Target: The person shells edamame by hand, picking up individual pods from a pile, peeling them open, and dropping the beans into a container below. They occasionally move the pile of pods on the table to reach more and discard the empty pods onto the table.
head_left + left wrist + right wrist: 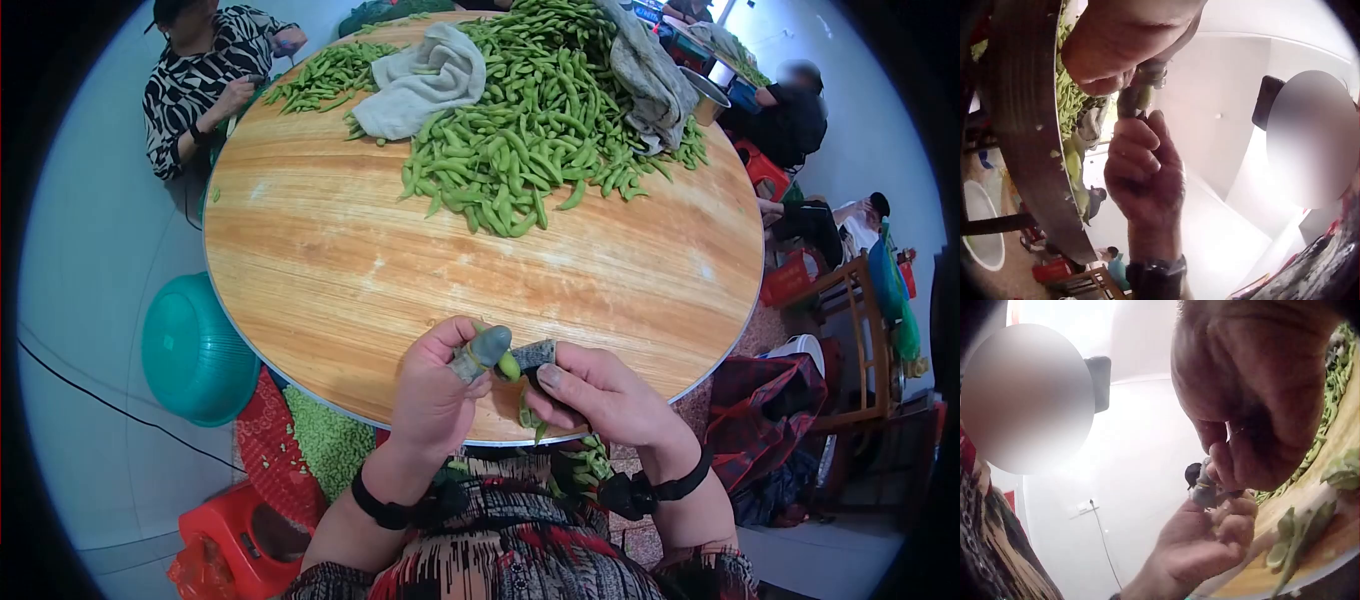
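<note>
Left hand [432,395], fingers curled and one tip capped in grey, pinched a green soybean pod [509,367] over the near side of the round wooden table [450,280]. Right hand [605,395], one finger wrapped in dark cloth, met that pod; whether it gripped, I could not tell. Around them, from the left, were a teal plastic basin [180,350], shelled beans [335,445], a whitish cloth [430,85] at the far side, heaped pods [540,130], a grey cloth [650,80] and, near right, a checked bag [755,410].
</note>
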### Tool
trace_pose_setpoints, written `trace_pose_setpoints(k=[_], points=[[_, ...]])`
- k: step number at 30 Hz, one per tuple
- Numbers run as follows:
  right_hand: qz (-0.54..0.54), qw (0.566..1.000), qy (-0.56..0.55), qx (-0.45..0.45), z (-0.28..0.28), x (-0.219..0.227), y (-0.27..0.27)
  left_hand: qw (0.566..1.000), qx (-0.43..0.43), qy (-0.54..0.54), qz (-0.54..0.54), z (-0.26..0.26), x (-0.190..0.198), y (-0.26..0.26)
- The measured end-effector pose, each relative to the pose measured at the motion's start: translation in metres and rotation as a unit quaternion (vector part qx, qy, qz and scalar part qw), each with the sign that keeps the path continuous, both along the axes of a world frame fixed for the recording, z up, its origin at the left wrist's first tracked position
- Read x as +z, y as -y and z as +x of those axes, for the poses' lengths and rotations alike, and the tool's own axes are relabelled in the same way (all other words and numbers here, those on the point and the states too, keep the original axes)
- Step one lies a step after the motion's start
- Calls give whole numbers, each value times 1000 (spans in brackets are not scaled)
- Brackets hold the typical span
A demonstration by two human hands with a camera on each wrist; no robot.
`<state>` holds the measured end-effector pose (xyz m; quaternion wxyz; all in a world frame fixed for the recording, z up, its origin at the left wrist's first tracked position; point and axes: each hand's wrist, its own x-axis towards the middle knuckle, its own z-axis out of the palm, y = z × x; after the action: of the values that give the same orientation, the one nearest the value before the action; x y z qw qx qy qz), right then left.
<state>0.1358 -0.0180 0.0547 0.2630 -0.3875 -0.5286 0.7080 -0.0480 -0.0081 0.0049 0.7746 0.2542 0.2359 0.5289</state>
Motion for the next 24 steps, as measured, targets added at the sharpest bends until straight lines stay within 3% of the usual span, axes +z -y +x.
trace_pose_setpoints(k=[3, 5, 7, 9, 12, 15, 17, 21, 22, 23, 24], points=[[-3, 1000, -12, -4, 1, -4, 1, 1000, 14, -4, 6, 4, 1, 2], [-26, 999, -40, -10, 1, -5, 1, 984, 93, -142, 49, 10, 0, 2], [-51, 996, -66, -15, 1, -6, 2, 970, 121, -193, 79, 17, 4, 4], [-15, 999, 1, -47, -2, -7, 3, 952, 150, -242, 110, 21, 4, 4], [19, 996, 44, -74, -8, -3, 8, 937, 147, -262, 179, 22, 2, 3], [-4, 997, 13, -77, -5, -12, 8, 957, 92, -241, 134, 19, 8, 5], [-42, 995, -20, -91, -8, -13, 7, 978, 4, -160, 132, 13, 5, 0], [-67, 992, -28, -106, -5, -18, 4, 990, -26, -132, 33, 18, 9, 3], [-66, 992, -27, -105, -5, -20, 3, 963, 24, -246, 106, 23, 6, 4], [65, 990, 56, -114, -6, -22, 3, 915, 75, -355, 176, 25, 4, 4], [194, 964, 137, -120, -7, -23, 2, 915, 77, -354, 177, 26, 2, 2]])
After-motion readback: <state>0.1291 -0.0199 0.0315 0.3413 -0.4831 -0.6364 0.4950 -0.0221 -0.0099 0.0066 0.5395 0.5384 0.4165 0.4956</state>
